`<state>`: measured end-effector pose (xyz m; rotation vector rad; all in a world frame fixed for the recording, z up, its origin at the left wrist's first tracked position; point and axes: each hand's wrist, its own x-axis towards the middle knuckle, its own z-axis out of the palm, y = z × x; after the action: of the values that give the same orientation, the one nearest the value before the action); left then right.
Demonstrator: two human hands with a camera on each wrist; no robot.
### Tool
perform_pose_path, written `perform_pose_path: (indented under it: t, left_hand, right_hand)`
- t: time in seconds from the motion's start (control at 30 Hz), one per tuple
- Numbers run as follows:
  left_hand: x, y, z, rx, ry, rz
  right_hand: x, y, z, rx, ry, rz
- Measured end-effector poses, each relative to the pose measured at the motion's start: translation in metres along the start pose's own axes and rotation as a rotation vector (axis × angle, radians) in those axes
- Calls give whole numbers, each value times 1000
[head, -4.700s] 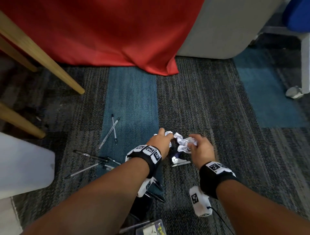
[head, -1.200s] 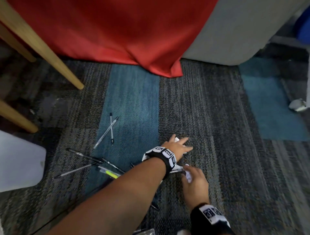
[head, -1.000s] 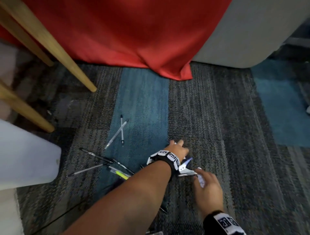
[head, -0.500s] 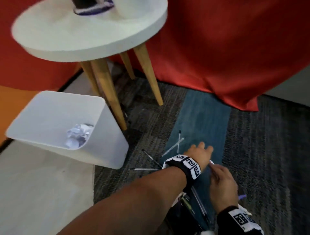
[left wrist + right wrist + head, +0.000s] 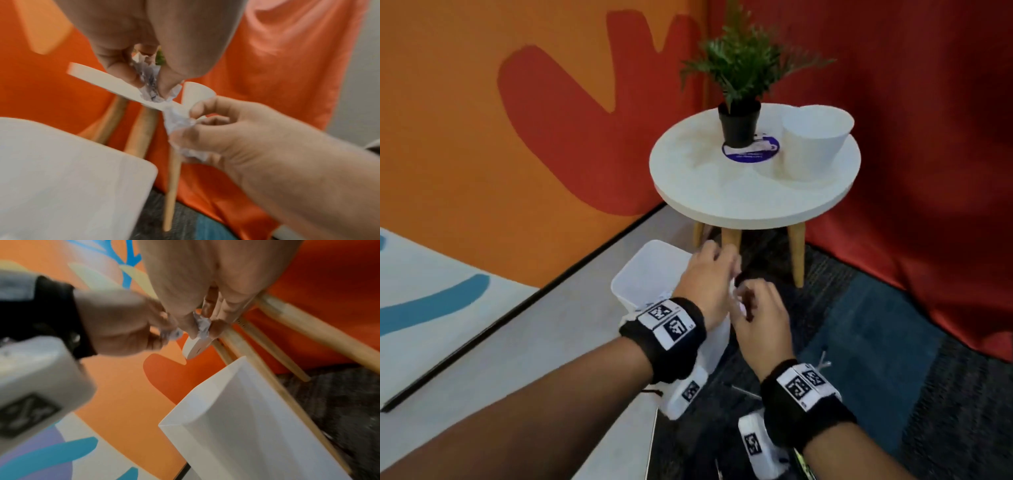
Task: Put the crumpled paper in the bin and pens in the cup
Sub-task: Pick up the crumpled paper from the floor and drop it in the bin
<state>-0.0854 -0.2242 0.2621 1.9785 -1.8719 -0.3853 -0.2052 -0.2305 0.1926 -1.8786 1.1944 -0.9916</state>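
Note:
Both hands hover together just above the white bin, which stands on the floor beside the round table. My left hand pinches a wad of crumpled paper between thumb and fingertips. Close to its right, my right hand pinches a second crumpled paper, which also shows in the left wrist view. The white cup stands upright on the table top. Pens lie on the carpet behind my right wrist, partly hidden.
The round white table on wooden legs also carries a potted plant on a blue disc. An orange wall stands to the left and a red curtain to the right. Carpet covers the floor on the right.
Both hands have risen from the carpet, where they gathered paper, and moved left to the bin. The head view swung up from the floor to the table and wall.

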Motion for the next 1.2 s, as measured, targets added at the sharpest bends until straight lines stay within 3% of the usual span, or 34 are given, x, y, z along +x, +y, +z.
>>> perform_pose_path:
  t: [0.1, 0.27, 0.37, 0.53, 0.67, 1.03, 1.2]
  left_hand:
    - [0, -47, -11, 39, 41, -210]
    - [-6, -78, 2, 150, -127, -321]
    - [-9, -87, 10, 180, -240, -297]
    - [-25, -80, 11, 207, -308, -259]
    - [-39, -47, -3, 271, -289, -163]
    - [-65, 36, -104, 400, -325, 88]
    - [-78, 51, -100, 388, -369, 85]
  right_hand:
    - [21, -16, 17, -2, -48, -59]
    - [36, -13, 35, -88, -265, -16]
    - [31, -6, 32, -201, -445, 47]
    - [-4, 14, -1, -211, -287, 83]
    - [-38, 30, -41, -237, -259, 165]
    - [-128, 24, -138, -352, -410, 385]
    - [-184, 21, -181, -362, -473, 451]
